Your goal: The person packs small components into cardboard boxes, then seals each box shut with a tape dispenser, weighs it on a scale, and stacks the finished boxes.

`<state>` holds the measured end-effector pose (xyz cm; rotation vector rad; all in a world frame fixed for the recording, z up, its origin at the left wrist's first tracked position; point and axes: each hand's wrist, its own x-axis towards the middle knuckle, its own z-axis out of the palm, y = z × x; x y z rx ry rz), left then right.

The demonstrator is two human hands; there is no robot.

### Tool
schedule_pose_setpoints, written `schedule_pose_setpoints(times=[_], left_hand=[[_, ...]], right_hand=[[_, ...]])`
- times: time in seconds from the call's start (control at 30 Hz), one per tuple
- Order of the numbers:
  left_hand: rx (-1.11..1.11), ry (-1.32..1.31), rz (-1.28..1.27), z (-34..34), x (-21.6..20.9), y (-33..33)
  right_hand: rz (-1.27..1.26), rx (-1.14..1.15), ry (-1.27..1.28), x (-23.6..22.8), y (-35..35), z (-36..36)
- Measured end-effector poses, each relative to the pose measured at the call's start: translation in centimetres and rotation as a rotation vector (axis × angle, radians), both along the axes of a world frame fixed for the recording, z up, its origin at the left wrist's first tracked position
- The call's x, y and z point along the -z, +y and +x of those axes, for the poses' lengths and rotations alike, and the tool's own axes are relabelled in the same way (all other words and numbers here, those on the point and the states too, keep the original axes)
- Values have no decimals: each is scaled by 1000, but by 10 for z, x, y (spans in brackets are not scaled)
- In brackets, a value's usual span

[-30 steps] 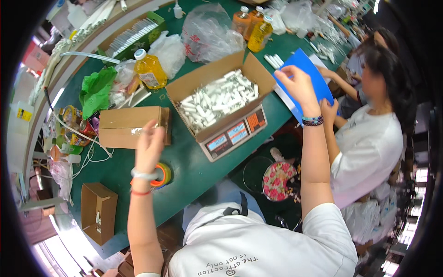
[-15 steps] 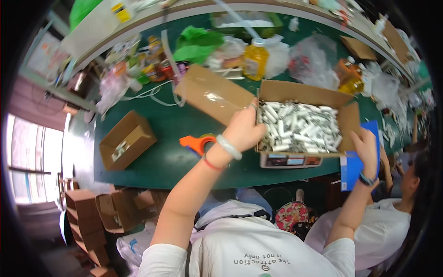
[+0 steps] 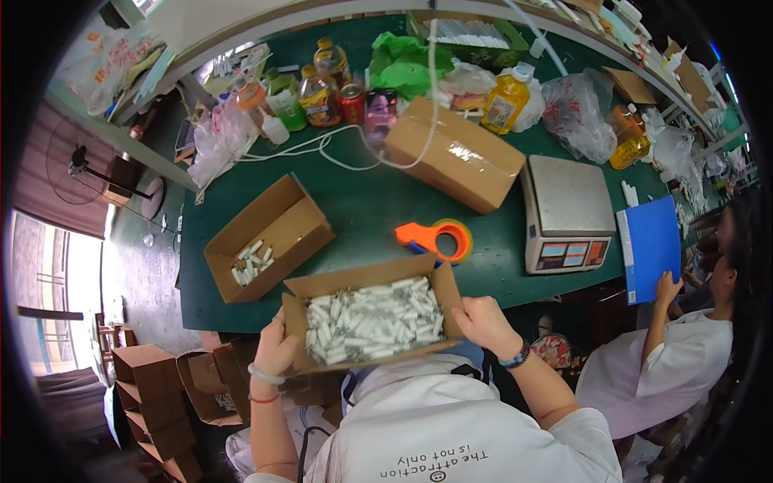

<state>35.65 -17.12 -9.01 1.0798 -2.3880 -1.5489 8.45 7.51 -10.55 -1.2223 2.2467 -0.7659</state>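
An uncovered cardboard box (image 3: 445, 299) full of small white cylindrical parts (image 3: 374, 319) with thin metal ends is held in front of my body, by the table's near edge. My left hand (image 3: 276, 348) is closed on its left end, and my right hand (image 3: 488, 324) grips its right end. Beyond the box lies an orange tape dispenser (image 3: 435, 240). To the left, a smaller cardboard box (image 3: 268, 239) holds a few of the same white parts. A weighing scale (image 3: 568, 211) with a bare metal pan stands at the right.
A taped, closed carton (image 3: 456, 153) lies mid-table, with a white cable (image 3: 342, 159) beside it. Bottles (image 3: 320, 97) and plastic bags (image 3: 576, 113) line the back. At the right, a co-worker (image 3: 672, 346) holds a blue folder (image 3: 651, 245). Cartons (image 3: 149, 378) stack on the floor at left.
The full box has come off the scale, leftward and toward my body, between both hands. My view has shifted, and the scale now shows fully.
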Motion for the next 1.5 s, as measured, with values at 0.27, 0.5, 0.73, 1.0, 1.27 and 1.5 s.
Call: schedule_pose_setpoints(times=[0.27,0.5,0.73,1.0,1.27,1.5], left_hand=[[2,-81,-328,12,41,-22],[649,216,-495,-43,58,2],[762,-417,-509,-34,76,-23],[739,-277,-497,-45,50,-10],[878,-395,-479,-40,61,-2],[835,-493,-472,-45,72,7]], right_hand=[[148,218,211,23,-35,39],[-201,-541,213,34,-116,90],[112,-557,253,57,-75,41],[19,-333,198,49,-73,50],[215,-469,50,60,-65,46],[246,-502,284,77,-88,58]])
